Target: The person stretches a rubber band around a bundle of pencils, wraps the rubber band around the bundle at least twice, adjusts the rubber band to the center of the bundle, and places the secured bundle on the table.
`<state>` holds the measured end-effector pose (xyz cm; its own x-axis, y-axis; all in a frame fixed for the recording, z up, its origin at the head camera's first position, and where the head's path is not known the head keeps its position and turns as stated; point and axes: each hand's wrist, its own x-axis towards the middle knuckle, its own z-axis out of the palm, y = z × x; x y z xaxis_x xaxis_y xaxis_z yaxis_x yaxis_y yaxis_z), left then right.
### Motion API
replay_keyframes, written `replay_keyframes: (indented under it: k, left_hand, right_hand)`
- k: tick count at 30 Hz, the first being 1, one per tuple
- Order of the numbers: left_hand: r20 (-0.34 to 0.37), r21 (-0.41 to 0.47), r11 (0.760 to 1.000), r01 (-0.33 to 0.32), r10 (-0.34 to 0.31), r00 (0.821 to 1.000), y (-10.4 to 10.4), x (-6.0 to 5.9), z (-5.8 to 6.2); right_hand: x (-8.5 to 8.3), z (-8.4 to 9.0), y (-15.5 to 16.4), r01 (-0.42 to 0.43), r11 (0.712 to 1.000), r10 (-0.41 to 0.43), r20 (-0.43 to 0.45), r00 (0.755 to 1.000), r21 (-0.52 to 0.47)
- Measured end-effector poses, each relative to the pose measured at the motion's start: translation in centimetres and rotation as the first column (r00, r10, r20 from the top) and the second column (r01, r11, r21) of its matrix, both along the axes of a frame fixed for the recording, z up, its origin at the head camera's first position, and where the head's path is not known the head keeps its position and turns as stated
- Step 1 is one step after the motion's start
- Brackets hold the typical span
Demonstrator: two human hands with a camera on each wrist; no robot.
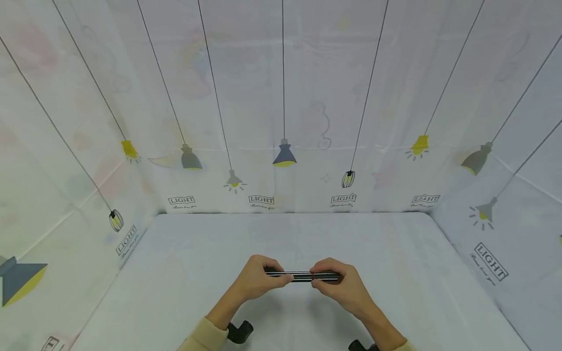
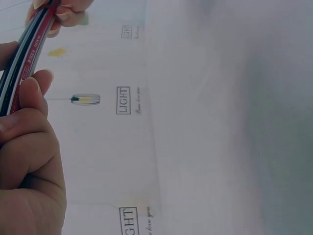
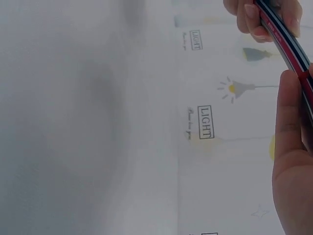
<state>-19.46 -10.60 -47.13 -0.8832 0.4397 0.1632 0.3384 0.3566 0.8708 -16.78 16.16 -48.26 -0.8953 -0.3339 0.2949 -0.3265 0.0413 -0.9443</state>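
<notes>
A: Pens (image 1: pixel 303 276), a slim dark bundle, lie level across the lower middle of the head view; the long axis runs left to right, just above the table (image 1: pixel 395 253), whether touching it I cannot tell.

B: Which hand is nearer?

A: Neither; the left hand (image 1: pixel 256 282) pinches the left end and the right hand (image 1: pixel 340 285) pinches the right end, so the bundle bridges them with a short bare stretch between the thumbs.

B: The wrist views agree?

A: Yes; in the left wrist view the bundle (image 2: pixel 27 58) slants from the lower left up to the top left, fingers (image 2: pixel 29 93) curled round it, red and black barrels with some print showing; in the right wrist view it (image 3: pixel 286 46) slants from the top right down the right edge, held against the right hand's fingers (image 3: pixel 288 127).

B: Anything in the way?

A: Nothing between or beside the hands; the cloth wall (image 1: pixel 281 97) with printed lamps stands well behind, at the top of the frame, and side walls stand well apart at left and right; two dark wrist mounts (image 1: pixel 240 332) show at the bottom edge.
</notes>
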Motion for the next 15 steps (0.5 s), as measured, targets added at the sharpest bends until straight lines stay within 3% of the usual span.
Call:
replay_keyframes:
  k: [15]
  left_hand:
    - [0.012, 0.007, 1.0, 0.029, -0.029, 1.0, 0.35, 0.12, 0.06]
  right_hand:
    - [-0.14, -0.09, -0.2, -0.004, 0.999, 0.006, -0.024, 1.0, 0.048]
